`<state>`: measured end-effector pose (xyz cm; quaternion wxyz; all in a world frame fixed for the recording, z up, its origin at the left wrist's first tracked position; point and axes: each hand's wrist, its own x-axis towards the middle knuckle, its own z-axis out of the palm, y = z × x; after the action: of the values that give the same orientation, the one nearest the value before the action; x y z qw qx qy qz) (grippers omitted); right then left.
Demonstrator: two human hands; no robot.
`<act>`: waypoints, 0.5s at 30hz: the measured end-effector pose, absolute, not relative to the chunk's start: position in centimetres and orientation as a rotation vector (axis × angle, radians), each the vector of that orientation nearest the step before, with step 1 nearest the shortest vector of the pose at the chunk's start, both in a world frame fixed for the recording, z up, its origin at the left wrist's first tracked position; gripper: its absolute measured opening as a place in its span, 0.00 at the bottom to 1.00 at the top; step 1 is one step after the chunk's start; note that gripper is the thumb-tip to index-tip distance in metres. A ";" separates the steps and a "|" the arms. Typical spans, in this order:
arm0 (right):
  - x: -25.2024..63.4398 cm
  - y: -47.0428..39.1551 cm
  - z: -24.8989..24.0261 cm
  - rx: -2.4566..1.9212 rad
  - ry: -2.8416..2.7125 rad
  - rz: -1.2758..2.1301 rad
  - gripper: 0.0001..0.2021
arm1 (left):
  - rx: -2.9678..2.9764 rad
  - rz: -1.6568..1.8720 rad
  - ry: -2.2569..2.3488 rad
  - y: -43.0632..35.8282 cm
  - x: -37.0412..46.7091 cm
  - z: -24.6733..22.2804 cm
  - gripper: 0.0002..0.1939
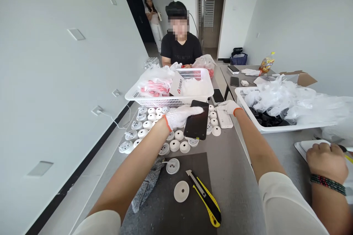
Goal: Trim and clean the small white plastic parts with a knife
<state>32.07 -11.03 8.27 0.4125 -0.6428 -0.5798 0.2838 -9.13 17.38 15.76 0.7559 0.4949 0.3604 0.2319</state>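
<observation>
Held black phone point(196, 126) in gloved left hand point(178, 115), with one digit stretched across its dark face; saw it over white round units point(174, 145), near the close side of a white basket point(138, 100); rested gloved right hand point(227, 107) at far end of a white slab point(225, 119), flat on the grey table point(234, 176); could not tell whether gripped or merely touched there; noted, on a dark mat point(199, 162) nearer in, a yellow-and-black utility knife point(206, 199), with a holed white disc point(181, 191) to its left; found grey cloth point(150, 180) farther left, partly hidden; spotted a co-worker's hand point(327, 159) with braided bracelet point(328, 184) at right, and a seated person point(180, 50) in black T-shirt opposite.
</observation>
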 end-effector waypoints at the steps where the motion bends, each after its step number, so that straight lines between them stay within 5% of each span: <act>1: 31.6 -10.3 8.6 -1.602 -1.447 0.709 0.19 | 1.103 0.513 0.787 17.5 -9.3 15.7 0.18; 10: 18.2 18.2 12.8 -1.606 -1.537 0.822 0.11 | 1.120 0.469 0.800 17.3 -10.9 16.3 0.20; 15: 20.0 22.5 10.2 -1.654 -1.501 0.787 0.12 | 1.065 0.500 0.813 17.0 -11.4 15.1 0.20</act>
<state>20.01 22.46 10.21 0.3773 -0.6467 -0.5871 0.3077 -11.45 17.01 15.05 0.7550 0.4883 0.3729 0.2291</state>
